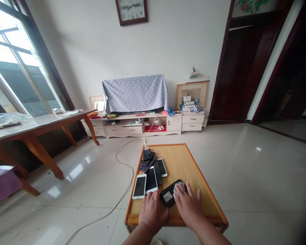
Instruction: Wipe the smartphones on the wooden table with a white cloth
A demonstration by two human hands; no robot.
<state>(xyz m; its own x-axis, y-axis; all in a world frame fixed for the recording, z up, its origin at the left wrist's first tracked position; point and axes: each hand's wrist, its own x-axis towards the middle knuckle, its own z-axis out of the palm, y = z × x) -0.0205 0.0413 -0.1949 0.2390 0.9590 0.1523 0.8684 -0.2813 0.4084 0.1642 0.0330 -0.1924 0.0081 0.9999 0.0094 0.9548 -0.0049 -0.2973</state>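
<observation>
A black phone point(169, 195) with a white label lies face down near the front of a small wooden table point(186, 161). My left hand point(152, 211) rests at its left edge, fingers curled against it. My right hand point(190, 204) lies flat over its right part, fingers stretched out, pressing a small white cloth point(178, 186) onto it. To the left lie several more phones point(150, 173), some white-framed, some dark, in an overlapping row. A small clear bottle point(145, 143) stands at the table's far left corner.
A cable point(122, 163) runs across the glossy tiled floor left of the table. A long wooden-legged table point(40, 124) stands at the left by the window. A low white cabinet point(142, 126) with a covered television lines the far wall. A dark doorway point(244, 68) opens at the right.
</observation>
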